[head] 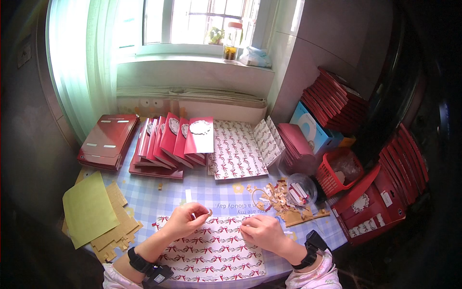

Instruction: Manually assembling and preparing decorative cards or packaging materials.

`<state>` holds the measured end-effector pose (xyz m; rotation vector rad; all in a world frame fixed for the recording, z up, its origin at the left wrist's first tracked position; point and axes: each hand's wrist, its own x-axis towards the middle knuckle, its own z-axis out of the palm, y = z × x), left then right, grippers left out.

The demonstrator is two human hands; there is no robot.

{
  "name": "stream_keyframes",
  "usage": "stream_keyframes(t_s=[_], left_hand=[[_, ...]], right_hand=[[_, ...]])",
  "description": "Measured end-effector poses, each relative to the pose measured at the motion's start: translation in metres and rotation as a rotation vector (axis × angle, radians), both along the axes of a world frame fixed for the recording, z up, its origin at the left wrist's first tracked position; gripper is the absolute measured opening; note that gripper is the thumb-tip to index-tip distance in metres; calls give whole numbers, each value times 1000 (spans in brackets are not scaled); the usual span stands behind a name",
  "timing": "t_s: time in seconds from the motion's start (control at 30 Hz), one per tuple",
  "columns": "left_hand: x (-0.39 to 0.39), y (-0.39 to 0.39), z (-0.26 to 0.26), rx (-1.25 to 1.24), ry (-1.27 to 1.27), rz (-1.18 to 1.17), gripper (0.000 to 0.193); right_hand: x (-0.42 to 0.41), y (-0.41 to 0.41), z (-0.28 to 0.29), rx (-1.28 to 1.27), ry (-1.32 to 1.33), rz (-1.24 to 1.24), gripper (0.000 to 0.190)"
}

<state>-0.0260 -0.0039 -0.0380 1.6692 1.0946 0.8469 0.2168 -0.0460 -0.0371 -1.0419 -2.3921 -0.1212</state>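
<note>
A sheet of patterned paper point(216, 256), white with rows of red bows and green garlands, lies flat before me. My left hand point(187, 218) is above its far edge, pinching a small tan piece point(210, 212) between thumb and fingertips. My right hand point(265, 231) rests at the sheet's far right part, fingers curled and touching the paper; whether something is under them is hidden. A narrow white strip point(188, 195) lies on the tablecloth beyond my left hand. To the right is a pile of tan, white and red scraps point(276, 197).
The checked tablecloth point(220, 188) carries a clear round tub point(302, 189), tan sheets point(121, 213) under a yellow-green sheet point(90, 209), red folders point(108, 141), folded red cards point(198, 141) and patterned folded paper point(238, 151). A red plastic basket point(330, 173) stands right, near stacked red packs point(332, 99).
</note>
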Motion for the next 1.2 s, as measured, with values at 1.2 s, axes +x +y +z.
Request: stream_keyframes(t_s=[1.2], left_hand=[[0, 0, 0, -5, 8, 13, 15]], right_hand=[[-6, -10, -6, 85, -155, -44, 9]])
